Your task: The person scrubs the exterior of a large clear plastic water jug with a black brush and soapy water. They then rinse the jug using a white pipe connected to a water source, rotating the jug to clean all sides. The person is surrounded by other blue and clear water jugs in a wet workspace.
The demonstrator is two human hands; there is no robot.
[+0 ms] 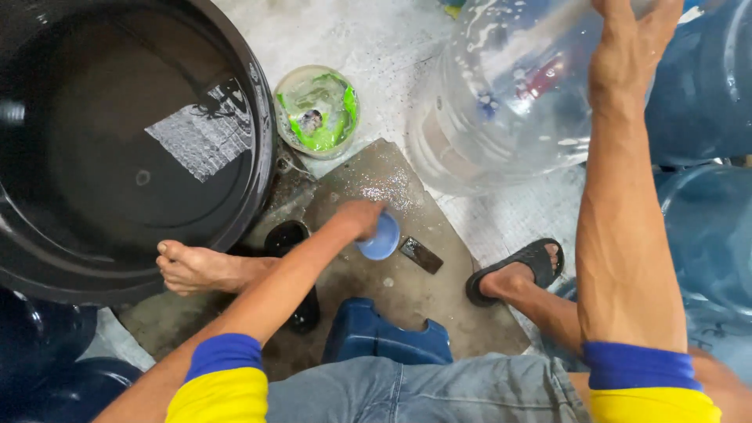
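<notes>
The left hand (362, 218) is closed around a small blue cap (381, 238) low over the wet stone slab (392, 188), while the right hand (630, 39) grips and tilts the big clear water jug (509, 94) just beyond that slab. This looks like the capping or rinsing stage. Bringing the cap to the jug's mouth, unseen here, would need a steady tilt.

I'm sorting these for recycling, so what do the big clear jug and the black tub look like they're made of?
The big clear jug looks like rigid, glossy, blue-tinted plastic: you see through its wet wall. The black tub seems to be thick moulded plastic with a smooth rolled rim, though rubber can't be ruled out.
</notes>
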